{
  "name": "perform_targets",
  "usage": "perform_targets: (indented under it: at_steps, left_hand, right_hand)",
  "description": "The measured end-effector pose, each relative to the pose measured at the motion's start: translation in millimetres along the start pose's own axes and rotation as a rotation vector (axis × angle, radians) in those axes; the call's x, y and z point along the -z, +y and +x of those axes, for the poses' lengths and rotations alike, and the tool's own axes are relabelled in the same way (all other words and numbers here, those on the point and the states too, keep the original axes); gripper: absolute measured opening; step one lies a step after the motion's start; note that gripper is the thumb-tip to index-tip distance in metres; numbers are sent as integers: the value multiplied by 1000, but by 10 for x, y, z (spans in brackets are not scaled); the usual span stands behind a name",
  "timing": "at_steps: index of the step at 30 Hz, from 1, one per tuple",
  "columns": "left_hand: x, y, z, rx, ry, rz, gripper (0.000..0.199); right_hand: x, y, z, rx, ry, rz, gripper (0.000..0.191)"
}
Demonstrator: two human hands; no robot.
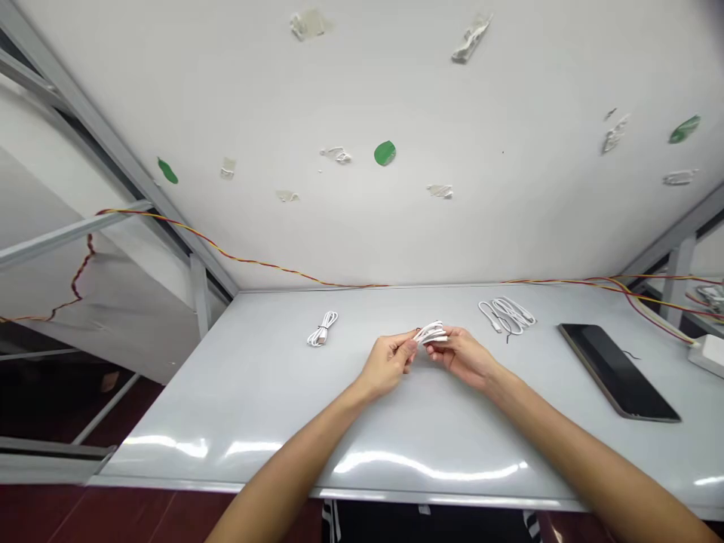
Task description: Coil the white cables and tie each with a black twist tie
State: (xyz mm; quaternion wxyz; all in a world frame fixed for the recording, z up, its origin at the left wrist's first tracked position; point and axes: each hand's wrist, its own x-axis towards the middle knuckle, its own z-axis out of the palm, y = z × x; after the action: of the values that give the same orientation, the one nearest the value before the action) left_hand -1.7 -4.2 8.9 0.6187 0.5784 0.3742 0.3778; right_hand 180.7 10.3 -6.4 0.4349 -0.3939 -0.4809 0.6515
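My left hand (388, 366) and my right hand (461, 356) meet above the middle of the white table (237, 407). Between their fingertips they pinch a small coil of white cable (431, 334). To the left lies a white cable (322, 329), coiled and tied at its middle, out of reach of my fingers. A looser bundle of white cable (505, 315) with a thin dark wire trailing from it rests beyond my right hand.
A black tablet (616, 372) lies at the right of the table, and a white box (707, 356) sits at the right edge. Red-and-yellow wires (249, 261) run along the wall behind the table, which bears tape scraps and green patches. Metal frame bars stand at both sides.
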Motion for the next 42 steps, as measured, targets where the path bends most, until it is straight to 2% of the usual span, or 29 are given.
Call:
perform_targets:
  at_steps: [4,7,10,13,18,21,25,28,34,42]
  left_hand:
    - [5,-42,11,-26,26,3,45]
    - [-3,-48,18,-48,59,27,42]
    - [-25,-36,24,-59,120,22,41]
    - [-49,-23,25,-58,171,8,42]
    - [-69,-31,26,-64,210,-18,42]
    - [-62,-59,34,-57,212,-67,41]
    - [-41,-99,48,-15,161,-120,37]
    - [-35,-112,49,-14,136,-93,39]
    - [-34,-90,30,5,143,-38,56]
    - [-45,-101,55,15,216,-115,50]
  right_hand:
    - [-37,-8,-36,-169,-58,159,14]
    - [-52,-28,-45,-183,-55,181,16]
    - [-100,-29,-49,-150,-35,179,19]
    - [-176,-8,-57,-56,19,122,24]
    - [-267,25,-75,68,115,20,26]
    - [-259,17,-74,0,85,116,25]
    - [-216,-5,-67,-145,-26,308,18]
    - [-199,-9,-63,-164,-41,374,12]
    - [-180,-29,-56,-201,-42,452,5]
    - [-164,-45,-70,-253,-85,486,8]
